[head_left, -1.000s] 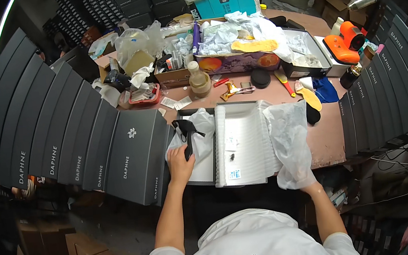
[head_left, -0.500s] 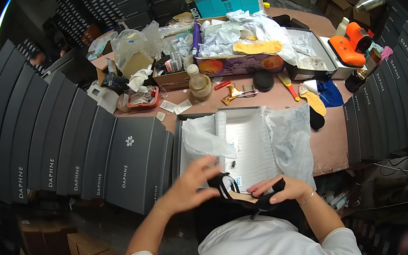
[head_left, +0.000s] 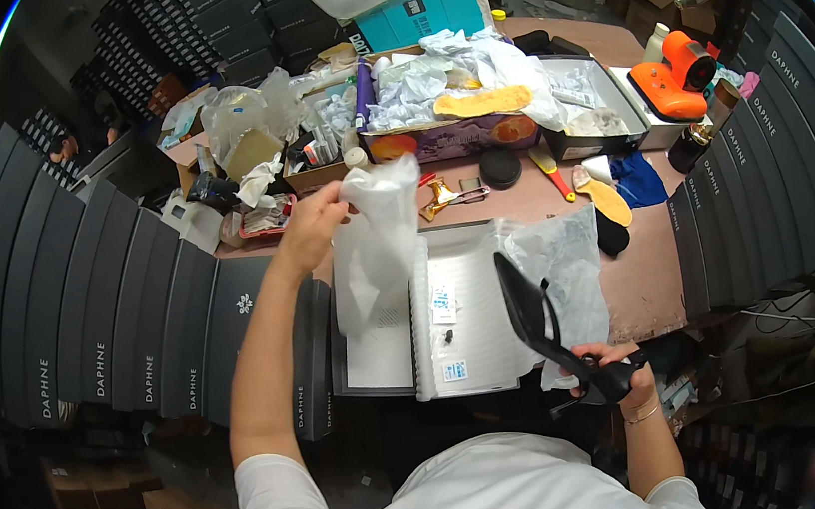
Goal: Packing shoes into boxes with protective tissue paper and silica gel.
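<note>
Left hand (head_left: 313, 233): fingertips pinching one thin white sheet (head_left: 386, 222), raised over the open box (head_left: 483, 346). Right hand (head_left: 641, 389): fingers closed round the heel end of a black shoe (head_left: 524, 304), toe tilted up at the box's right side. Best handled, I judge, with a light pinch, the strap kept clear of snags. Counted: two small packets (head_left: 455, 371) in the box; one other sheet (head_left: 575, 266) beside it; beyond, one round black tin (head_left: 499, 170).
</note>
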The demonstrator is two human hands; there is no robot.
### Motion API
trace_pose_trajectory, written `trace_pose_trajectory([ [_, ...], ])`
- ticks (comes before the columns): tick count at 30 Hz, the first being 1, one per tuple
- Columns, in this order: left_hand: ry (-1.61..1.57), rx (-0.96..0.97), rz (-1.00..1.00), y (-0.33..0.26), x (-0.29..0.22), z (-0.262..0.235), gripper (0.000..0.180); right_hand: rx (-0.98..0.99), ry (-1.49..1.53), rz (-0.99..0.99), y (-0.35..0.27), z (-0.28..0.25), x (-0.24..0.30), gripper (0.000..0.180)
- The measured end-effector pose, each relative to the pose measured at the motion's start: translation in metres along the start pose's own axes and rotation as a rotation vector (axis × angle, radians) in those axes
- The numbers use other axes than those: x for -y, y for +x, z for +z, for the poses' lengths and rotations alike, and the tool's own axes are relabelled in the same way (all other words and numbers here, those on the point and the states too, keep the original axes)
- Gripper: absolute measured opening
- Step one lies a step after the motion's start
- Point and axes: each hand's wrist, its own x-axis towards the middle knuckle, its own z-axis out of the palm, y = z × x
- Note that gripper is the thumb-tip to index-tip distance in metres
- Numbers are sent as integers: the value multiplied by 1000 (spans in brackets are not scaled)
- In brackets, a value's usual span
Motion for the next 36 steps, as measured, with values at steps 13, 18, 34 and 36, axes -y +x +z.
trace_pose_trajectory([
  [13,-616,-630,-91,-114,-33,122,32,174,-407,306,37,80,12,43],
  [18,-404,-641,-150,-136,-17,126,26,298,-497,439,26,72,3,42],
  [34,35,-292,62,-102,-45,147,34,-162,-357,169,-14,80,20,44],
  [36,96,-256,109,-108,-69,155,32,-144,-366,141,-2,83,10,36],
])
